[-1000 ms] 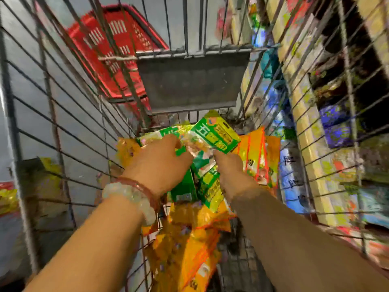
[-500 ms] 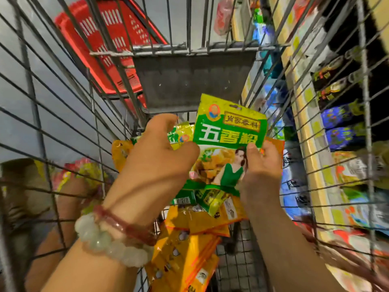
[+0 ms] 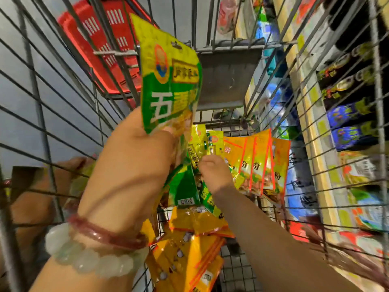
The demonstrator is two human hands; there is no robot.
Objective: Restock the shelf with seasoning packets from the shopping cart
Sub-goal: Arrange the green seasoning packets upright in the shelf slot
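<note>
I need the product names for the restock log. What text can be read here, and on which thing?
"五": large white character on the green packet held up in the left hand; the characters after it are blurred.
"粉": on the orange packets standing in the cart beyond the right hand.
Yellow brand banner on the green packet: blurred, unreadable.
Barcode label at the lower green packet's bottom edge: too small.
Shelf labels: blurred.
</note>
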